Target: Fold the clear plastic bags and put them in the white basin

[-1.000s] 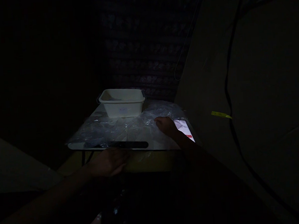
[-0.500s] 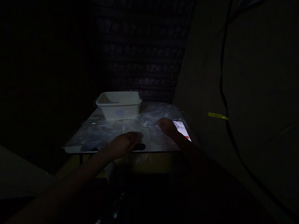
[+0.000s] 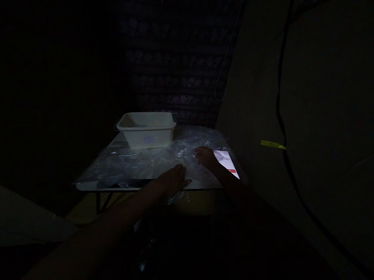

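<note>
Tabletop (image 3: 86,187), crumpled plastic (image 3: 137,165) left to right

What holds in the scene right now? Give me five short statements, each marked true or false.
1. Clear plastic lies across much of the table. True.
2. The right hand is nearer the phone than the left hand is. True.
3. The phone's screen is dark. False: it is lit.
4. The tub stands on the table, beyond both hands. True.
5. The right hand is inside the tub. False: it is outside, beside the phone.
</note>
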`<move>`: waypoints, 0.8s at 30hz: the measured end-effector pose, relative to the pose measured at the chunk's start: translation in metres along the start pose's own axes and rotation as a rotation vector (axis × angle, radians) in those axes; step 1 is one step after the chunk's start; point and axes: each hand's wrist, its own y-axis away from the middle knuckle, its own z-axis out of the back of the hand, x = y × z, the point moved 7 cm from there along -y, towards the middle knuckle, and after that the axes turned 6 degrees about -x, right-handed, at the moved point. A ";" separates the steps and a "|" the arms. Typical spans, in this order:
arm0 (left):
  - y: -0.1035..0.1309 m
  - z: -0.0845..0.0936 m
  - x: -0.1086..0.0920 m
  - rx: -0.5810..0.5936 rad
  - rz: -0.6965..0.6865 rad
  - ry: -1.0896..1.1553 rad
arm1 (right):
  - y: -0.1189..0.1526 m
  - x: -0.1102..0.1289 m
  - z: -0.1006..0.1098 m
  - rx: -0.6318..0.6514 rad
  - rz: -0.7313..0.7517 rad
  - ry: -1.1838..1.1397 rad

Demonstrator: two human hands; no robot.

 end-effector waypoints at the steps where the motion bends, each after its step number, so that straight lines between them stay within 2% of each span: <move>1: 0.001 -0.001 0.000 0.004 0.010 0.001 | 0.001 -0.002 -0.002 0.008 -0.033 -0.023; 3: 0.003 -0.003 -0.001 0.015 0.021 0.003 | 0.002 -0.004 -0.004 0.018 -0.100 -0.097; 5: 0.004 -0.002 -0.001 0.022 0.031 0.000 | 0.003 -0.001 -0.007 0.040 -0.099 -0.165; 8: 0.005 -0.001 -0.002 0.010 0.019 -0.017 | 0.003 0.009 -0.009 0.067 -0.044 -0.165; 15: 0.004 -0.005 -0.002 -0.026 0.032 -0.063 | 0.003 0.021 -0.013 0.126 0.071 0.029; 24: 0.003 -0.005 -0.002 -0.063 0.077 -0.076 | 0.004 0.030 -0.011 0.069 0.196 0.001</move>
